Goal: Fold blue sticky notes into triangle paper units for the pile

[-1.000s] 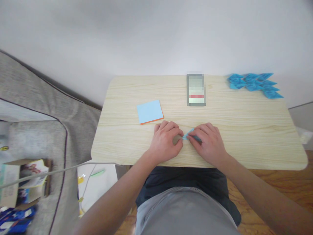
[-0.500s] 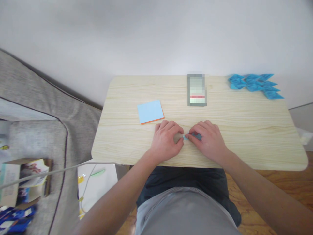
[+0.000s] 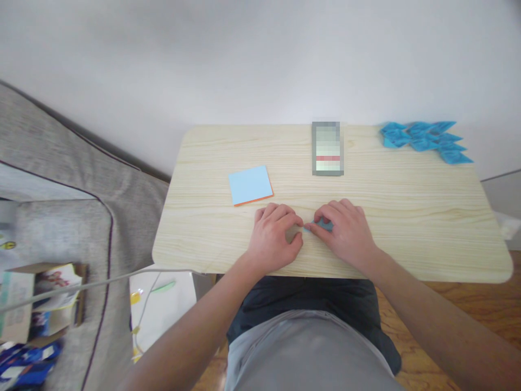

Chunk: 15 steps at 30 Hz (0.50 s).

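R hand (image 3: 345, 231) clamped, thumb + fingers, on blue folded paper (image 3: 325, 224); L hand (image 3: 272, 236) just beside, thumb & index tips apart, can't tell if touching the paper. Lt wood-grain table (image 3: 419, 217) under both. Far R corner: cluster of blue folded pcs (image 3: 423, 141), pointed ends R. Far edge, abt mid: pixelated phone-like device (image 3: 328, 144). Nr L hand: lt-blue paper stack (image 3: 251, 185), orange edge. Smallest, the folded paper: btwn hands, nr front edge, partly hidden by R fingers.
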### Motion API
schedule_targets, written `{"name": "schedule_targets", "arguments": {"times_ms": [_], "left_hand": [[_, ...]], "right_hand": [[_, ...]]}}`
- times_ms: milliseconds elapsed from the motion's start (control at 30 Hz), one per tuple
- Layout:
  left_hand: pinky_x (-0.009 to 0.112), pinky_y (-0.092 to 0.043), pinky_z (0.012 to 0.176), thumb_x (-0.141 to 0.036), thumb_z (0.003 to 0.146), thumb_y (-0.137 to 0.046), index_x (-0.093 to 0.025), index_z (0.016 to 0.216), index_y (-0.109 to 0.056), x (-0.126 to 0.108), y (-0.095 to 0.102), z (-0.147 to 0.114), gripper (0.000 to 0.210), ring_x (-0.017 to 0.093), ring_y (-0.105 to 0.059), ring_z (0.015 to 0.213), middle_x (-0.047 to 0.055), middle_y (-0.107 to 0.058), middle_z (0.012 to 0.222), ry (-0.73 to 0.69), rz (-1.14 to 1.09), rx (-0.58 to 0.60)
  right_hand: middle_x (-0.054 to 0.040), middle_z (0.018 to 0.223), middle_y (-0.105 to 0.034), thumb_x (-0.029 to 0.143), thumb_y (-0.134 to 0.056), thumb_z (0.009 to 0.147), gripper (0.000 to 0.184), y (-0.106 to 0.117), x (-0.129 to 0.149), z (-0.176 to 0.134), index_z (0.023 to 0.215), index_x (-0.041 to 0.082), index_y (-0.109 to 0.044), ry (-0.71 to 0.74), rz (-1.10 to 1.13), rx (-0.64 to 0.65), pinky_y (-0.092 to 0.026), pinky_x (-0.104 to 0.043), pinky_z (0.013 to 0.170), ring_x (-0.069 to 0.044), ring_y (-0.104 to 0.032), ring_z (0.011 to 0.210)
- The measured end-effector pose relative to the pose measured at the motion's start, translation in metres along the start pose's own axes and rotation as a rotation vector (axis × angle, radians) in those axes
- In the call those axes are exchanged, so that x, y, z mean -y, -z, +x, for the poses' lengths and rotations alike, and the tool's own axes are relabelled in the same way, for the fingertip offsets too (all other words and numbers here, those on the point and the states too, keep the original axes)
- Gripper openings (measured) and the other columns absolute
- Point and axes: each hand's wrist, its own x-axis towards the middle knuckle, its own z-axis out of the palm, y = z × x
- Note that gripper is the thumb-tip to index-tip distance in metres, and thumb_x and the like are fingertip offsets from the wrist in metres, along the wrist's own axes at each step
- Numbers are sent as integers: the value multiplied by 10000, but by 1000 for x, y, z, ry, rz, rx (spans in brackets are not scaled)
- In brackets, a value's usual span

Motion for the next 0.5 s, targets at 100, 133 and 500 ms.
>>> {"name": "schedule_targets", "arguments": {"times_ms": [100,133,500], "left_hand": [[427,-377,964,-184,822,-640,-248,953,-677,0,1,-2,150,236,-550,1066,29,-673,1070,17,-6,-16],[426,-377,963,-181,825,-635,-247,949,-674,-1,1,-3,146,235,-551,1065,30,-673,1065,23,-7,-22],[419,-377,907,-202,929,-580,-270,960,-706,-17,-18,12,147,228,-544,1045,7,-696,1028,28,-7,-40]], "right_hand": [[-42,859,-675,532,-648,922,307,1,2,2,844,236,-624,-11,-11,13,-276,-369,736,-250,-536,901],[-39,856,-674,537,-654,916,313,1,2,3,839,235,-621,-13,-14,14,-274,-368,732,-248,-536,896],[-24,920,-701,388,-747,873,231,0,-13,-12,1027,238,-664,10,182,-31,-392,-381,838,-238,-594,937]]}}
